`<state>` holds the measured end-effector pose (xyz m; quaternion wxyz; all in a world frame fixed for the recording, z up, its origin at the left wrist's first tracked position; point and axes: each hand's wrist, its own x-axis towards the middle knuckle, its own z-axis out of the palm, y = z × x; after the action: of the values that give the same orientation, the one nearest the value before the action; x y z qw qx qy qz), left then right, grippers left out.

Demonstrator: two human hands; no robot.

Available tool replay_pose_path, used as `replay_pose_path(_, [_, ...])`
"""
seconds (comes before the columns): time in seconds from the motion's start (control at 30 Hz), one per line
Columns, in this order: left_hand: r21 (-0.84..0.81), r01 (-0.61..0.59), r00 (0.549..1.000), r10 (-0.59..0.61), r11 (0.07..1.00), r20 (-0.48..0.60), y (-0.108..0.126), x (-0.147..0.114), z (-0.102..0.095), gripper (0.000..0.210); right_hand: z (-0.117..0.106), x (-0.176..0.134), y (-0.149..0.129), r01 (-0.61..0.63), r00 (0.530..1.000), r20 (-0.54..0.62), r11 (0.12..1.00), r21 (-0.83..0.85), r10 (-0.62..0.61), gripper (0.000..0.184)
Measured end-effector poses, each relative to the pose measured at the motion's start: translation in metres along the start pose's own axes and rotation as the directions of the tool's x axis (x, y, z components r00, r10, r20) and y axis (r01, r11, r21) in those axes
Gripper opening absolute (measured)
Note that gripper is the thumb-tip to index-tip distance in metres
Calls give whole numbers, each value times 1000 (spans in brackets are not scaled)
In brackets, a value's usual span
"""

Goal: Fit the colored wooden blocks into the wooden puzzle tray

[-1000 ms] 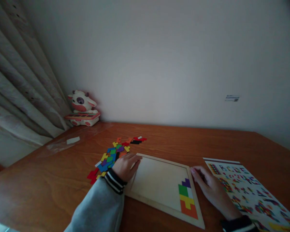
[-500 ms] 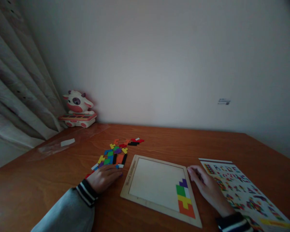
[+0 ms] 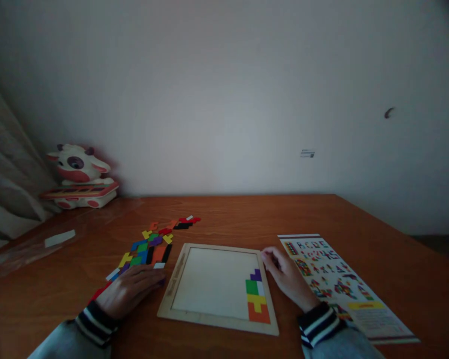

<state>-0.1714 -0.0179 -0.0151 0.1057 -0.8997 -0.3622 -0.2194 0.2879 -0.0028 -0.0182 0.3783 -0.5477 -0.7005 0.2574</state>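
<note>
My left hand (image 3: 129, 289) lies palm down with its fingers stretched out over the near end of a spread of colourful flat puzzle pieces (image 3: 136, 261). A bit of purple shows at its fingertips, and the pieces under the palm are hidden. To the right lies a wooden puzzle board (image 3: 213, 284) with a raised frame. Along its right side sit a purple piece (image 3: 256, 275), a green piece (image 3: 252, 287), a white one, a yellow piece (image 3: 260, 300) and an orange piece (image 3: 259, 314). My right hand (image 3: 286, 276) rests loosely curled against the board's upper right corner, with nothing visible in it.
A printed pattern sheet (image 3: 344, 279) lies right of the board, partly behind my right forearm. At the back left stands a cow toy with a keyboard (image 3: 80, 179), near a curtain (image 3: 11, 164). A pale strip (image 3: 60, 238) lies on the table's left side.
The view has turned to the right, so everything sits further left in it. Both hands stay at nearly the same places. The pieces in the board look unchanged.
</note>
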Motion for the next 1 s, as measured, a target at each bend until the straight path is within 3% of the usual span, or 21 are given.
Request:
replay_pose_path(0.1, [-29,11,999,-12,1000,-52,-2,-6,5,35,1,0,-2,25,999,-27,1000,4,-25,34])
replay_pose_path(0.33, [-45,12,1000,-13,999,-24,4,5,1,30,2,1,-2,35,999,-37,999,-14,-35,33])
replay_pose_path(0.6, [-98,37,993,-48,994,-104,7,0,7,29,1,1,-6,43,998,-35,999,10,-42,28])
replay_pose_path(0.83, [-114,54,989,-69,992,-129,7,-7,6,51,1,2,-4,40,998,-53,998,41,-38,22])
replay_pose_path(1.0, [-180,109,974,-142,978,-177,24,16,2,35,3,3,-4,45,995,-93,996,72,-38,26])
